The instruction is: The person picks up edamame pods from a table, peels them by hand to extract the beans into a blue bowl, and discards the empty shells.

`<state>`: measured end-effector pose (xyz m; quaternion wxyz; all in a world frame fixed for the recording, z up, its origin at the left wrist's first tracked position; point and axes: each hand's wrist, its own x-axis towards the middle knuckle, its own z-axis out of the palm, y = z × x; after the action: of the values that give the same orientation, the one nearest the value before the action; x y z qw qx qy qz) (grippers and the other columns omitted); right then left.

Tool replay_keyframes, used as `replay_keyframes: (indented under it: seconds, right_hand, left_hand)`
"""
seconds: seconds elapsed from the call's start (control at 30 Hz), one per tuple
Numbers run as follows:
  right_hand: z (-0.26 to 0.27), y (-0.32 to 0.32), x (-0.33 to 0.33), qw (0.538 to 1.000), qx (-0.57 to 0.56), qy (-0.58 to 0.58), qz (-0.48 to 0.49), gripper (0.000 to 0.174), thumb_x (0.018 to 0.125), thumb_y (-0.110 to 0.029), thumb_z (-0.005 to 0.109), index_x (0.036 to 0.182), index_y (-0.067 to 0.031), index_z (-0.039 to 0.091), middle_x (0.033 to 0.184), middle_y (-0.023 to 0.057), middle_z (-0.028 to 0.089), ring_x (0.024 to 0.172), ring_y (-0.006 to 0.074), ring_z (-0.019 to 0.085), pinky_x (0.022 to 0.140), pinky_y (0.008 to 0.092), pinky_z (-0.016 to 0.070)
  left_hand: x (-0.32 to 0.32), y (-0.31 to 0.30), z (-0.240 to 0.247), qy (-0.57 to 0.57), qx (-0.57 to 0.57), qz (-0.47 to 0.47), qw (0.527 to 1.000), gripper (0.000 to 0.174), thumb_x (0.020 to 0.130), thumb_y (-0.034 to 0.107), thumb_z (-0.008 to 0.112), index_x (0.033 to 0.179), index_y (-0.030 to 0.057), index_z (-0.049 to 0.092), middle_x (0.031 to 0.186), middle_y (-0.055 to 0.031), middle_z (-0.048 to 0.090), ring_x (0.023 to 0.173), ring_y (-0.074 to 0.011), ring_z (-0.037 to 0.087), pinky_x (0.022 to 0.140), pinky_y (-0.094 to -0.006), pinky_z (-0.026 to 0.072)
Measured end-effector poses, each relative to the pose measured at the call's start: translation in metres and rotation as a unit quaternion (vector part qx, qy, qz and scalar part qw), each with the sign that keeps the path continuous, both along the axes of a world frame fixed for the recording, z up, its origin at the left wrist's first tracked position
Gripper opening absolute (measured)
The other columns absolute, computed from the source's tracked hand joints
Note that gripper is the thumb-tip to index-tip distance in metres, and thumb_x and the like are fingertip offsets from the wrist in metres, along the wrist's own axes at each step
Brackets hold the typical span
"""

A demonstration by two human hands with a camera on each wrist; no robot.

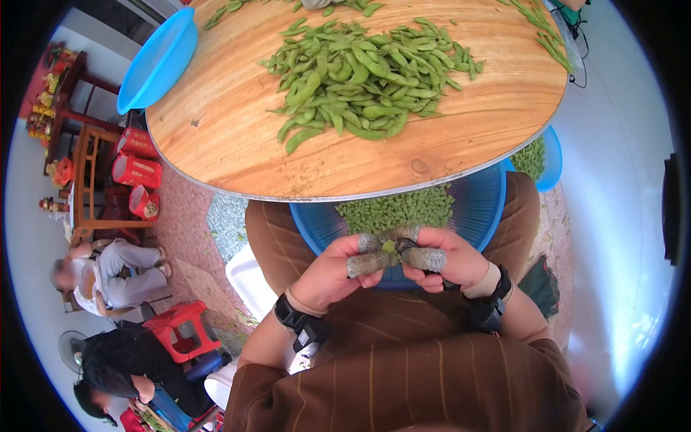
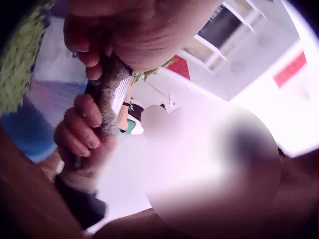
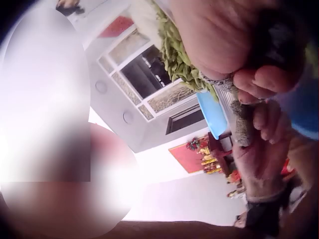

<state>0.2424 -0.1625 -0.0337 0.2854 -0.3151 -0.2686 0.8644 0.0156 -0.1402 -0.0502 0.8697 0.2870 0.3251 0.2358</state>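
Close together over the lap, my left hand (image 1: 332,270) and my right hand (image 1: 458,261) meet fingertip to fingertip. Between them they pinch a small green edamame pod (image 1: 389,247), mostly hidden by the fingers. Grey fabric covers (image 1: 368,264) wrap the thumbs and some fingers of both hands. Just beyond the hands, a blue basin (image 1: 495,216) holds shelled green beans (image 1: 396,207). On the wooden table (image 1: 223,144) in front lies a large heap of unshelled edamame pods (image 1: 367,75). Both wrist views show the hands joined at the covered fingertips, the pod itself hidden there.
The table's metal-edged rim (image 1: 345,196) overhangs the basin. An empty-looking blue tub (image 1: 160,61) leans at the table's left; another blue tub (image 1: 552,162) with beans stands right. Two seated people, a red stool (image 1: 186,327) and red buckets (image 1: 137,171) are off to the left.
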Motion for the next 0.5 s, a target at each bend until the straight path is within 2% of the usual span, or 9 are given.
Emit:
replay_keyframes:
  seconds: [0.07, 0.2, 0.27, 0.3, 0.33, 0.37, 0.4, 0.47, 0.5]
  right_hand:
    - [-0.004, -0.004, 0.000, 0.998, -0.031, 0.052, 0.007, 0.036, 0.096, -0.020, 0.052, 0.130, -0.0076, 0.049, 0.073, -0.0007, 0.053, 0.051, 0.0038, 0.041, 0.045, 0.0184, 0.0341]
    - [0.001, -0.003, 0.001, 0.999, -0.019, 0.048, 0.001, 0.036, 0.096, -0.019, 0.053, 0.130, -0.0074, 0.048, 0.073, -0.0004, 0.053, 0.051, 0.0039, 0.042, 0.045, 0.0185, 0.0348]
    - [-0.001, 0.000, 0.000, 0.997, 0.052, -0.057, -0.002, 0.032, 0.096, -0.016, 0.051, 0.127, -0.0069, 0.049, 0.073, -0.0001, 0.053, 0.051, 0.0044, 0.043, 0.044, 0.0192, 0.0365]
    - [-0.002, 0.001, -0.001, 0.997, 0.053, -0.056, -0.002, 0.032, 0.096, -0.016, 0.051, 0.127, -0.0069, 0.049, 0.073, -0.0001, 0.053, 0.051, 0.0044, 0.043, 0.044, 0.0192, 0.0365]
    - [-0.002, 0.000, -0.001, 0.994, 0.076, -0.077, 0.002, 0.030, 0.097, -0.014, 0.049, 0.125, -0.0063, 0.050, 0.073, -0.0001, 0.053, 0.051, 0.0046, 0.044, 0.044, 0.0195, 0.0374]
    - [-0.004, 0.000, -0.002, 0.990, 0.097, -0.098, 0.006, 0.028, 0.097, -0.012, 0.047, 0.123, -0.0058, 0.050, 0.073, -0.0001, 0.052, 0.051, 0.0048, 0.044, 0.043, 0.0199, 0.0382]
    - [-0.005, -0.001, -0.002, 0.991, 0.096, -0.097, 0.005, 0.028, 0.097, -0.012, 0.047, 0.123, -0.0058, 0.050, 0.073, -0.0001, 0.052, 0.051, 0.0048, 0.044, 0.043, 0.0199, 0.0382]
    - [-0.008, -0.002, -0.003, 0.983, 0.120, -0.137, -0.013, 0.027, 0.096, -0.009, 0.044, 0.122, -0.0052, 0.050, 0.072, -0.0002, 0.052, 0.050, 0.0051, 0.045, 0.043, 0.0202, 0.0390]
    - [-0.009, -0.002, -0.002, 0.983, 0.119, -0.137, -0.014, 0.027, 0.096, -0.009, 0.044, 0.122, -0.0052, 0.050, 0.072, -0.0002, 0.052, 0.050, 0.0051, 0.045, 0.043, 0.0202, 0.0390]
  left_hand:
    - [0.004, -0.001, -0.001, -0.146, -0.094, -0.003, 0.985, 0.015, 0.089, 0.011, 0.062, 0.101, 0.0024, 0.063, 0.076, -0.0034, 0.058, 0.064, -0.0090, 0.050, 0.059, -0.0225, 0.0393]
    - [0.007, 0.001, -0.004, -0.170, -0.112, -0.013, 0.979, 0.016, 0.088, 0.014, 0.065, 0.099, 0.0026, 0.063, 0.072, 0.0000, 0.055, 0.063, -0.0077, 0.049, 0.057, -0.0216, 0.0383]
    - [0.008, 0.006, -0.003, 0.064, 0.092, -0.044, 0.993, 0.016, 0.089, 0.015, 0.064, 0.097, 0.0020, 0.063, 0.067, 0.0014, 0.052, 0.060, -0.0110, 0.050, 0.055, -0.0268, 0.0403]
    - [0.009, 0.006, -0.007, 0.065, 0.094, -0.044, 0.992, 0.016, 0.089, 0.015, 0.064, 0.097, 0.0020, 0.063, 0.067, 0.0014, 0.052, 0.060, -0.0110, 0.050, 0.055, -0.0268, 0.0403]
    - [0.010, 0.004, -0.017, 0.145, 0.252, -0.034, 0.956, 0.015, 0.089, 0.015, 0.063, 0.095, 0.0015, 0.062, 0.066, 0.0009, 0.052, 0.060, -0.0112, 0.050, 0.055, -0.0287, 0.0416]
    - [0.010, 0.002, -0.022, 0.219, 0.401, -0.024, 0.889, 0.016, 0.089, 0.016, 0.063, 0.092, 0.0009, 0.061, 0.066, 0.0003, 0.052, 0.059, -0.0115, 0.050, 0.055, -0.0306, 0.0429]
    - [0.010, 0.003, -0.019, 0.220, 0.400, -0.025, 0.890, 0.016, 0.089, 0.016, 0.063, 0.092, 0.0009, 0.061, 0.066, 0.0003, 0.052, 0.059, -0.0115, 0.050, 0.055, -0.0306, 0.0429]
    - [0.010, 0.008, -0.008, 0.364, 0.630, -0.095, 0.680, 0.014, 0.089, 0.015, 0.064, 0.089, 0.0011, 0.061, 0.076, -0.0001, 0.058, 0.066, -0.0146, 0.055, 0.059, -0.0320, 0.0465]
    - [0.011, 0.008, -0.008, 0.364, 0.629, -0.096, 0.680, 0.014, 0.089, 0.015, 0.064, 0.089, 0.0011, 0.061, 0.076, -0.0001, 0.058, 0.066, -0.0146, 0.055, 0.059, -0.0320, 0.0465]
